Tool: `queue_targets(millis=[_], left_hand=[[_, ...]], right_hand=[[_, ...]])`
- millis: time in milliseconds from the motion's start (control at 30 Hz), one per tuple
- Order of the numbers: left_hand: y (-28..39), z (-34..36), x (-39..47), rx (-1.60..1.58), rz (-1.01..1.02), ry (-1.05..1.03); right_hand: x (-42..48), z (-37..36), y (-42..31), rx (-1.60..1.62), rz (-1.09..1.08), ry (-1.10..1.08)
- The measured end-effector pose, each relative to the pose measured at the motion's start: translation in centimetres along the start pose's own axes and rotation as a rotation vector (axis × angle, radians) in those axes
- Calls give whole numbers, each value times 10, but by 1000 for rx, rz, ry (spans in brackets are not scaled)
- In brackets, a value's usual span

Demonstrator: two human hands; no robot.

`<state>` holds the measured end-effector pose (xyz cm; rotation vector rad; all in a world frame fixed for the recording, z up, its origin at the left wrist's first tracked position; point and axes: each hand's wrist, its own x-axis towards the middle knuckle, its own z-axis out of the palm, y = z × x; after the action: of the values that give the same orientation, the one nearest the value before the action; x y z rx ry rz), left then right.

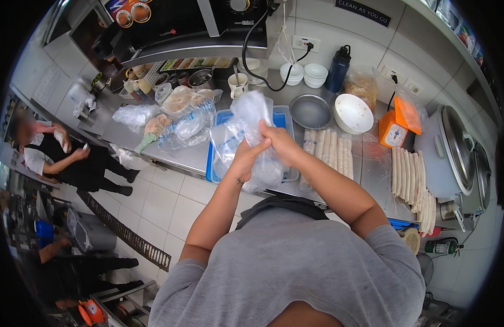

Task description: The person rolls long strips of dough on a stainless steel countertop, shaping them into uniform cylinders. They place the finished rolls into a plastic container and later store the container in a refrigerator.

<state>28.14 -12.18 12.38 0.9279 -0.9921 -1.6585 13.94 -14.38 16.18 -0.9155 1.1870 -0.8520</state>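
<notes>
Both my hands grip a bunched clear plastic bag [252, 108] in front of me. My left hand [248, 157] holds it from the left, the thumb reaching toward the other hand. My right hand [279, 141] clasps it from the right, close against the left. The bag's lower part spreads loosely below my hands, and its contents cannot be made out. Beneath it is a blue plastic tray [290, 118], largely covered by the plastic. Just right of the tray lie wrapped rows of pale rolls [327, 151].
A grey metal bowl [310, 111], a white bowl [353, 114] and an orange kitchen scale [395, 126] stand on the right. More rolls [409, 175] lie near a large lidded container [436, 147]. Bagged food [180, 100] and a mug [237, 86] sit left. A person [68, 155] stands beyond.
</notes>
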Motion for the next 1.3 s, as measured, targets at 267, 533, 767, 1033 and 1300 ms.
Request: queue_targets(millis=[267, 533, 767, 1033, 1300], left_hand=[[-11, -92, 17, -71, 1, 384], [-35, -142, 60, 532, 96, 579], [-11, 12, 57, 987, 676, 336], [-110, 230, 53, 1147, 469, -517], [-156, 323, 113, 1134, 774, -677]], right_hand=[[-38, -79, -37, 78, -162, -69], [-87, -233, 14, 551, -600, 684], [-158, -303, 194, 540, -534, 1231], [-224, -302, 212, 615, -176, 1070], [-264, -327, 181, 373, -548, 938]])
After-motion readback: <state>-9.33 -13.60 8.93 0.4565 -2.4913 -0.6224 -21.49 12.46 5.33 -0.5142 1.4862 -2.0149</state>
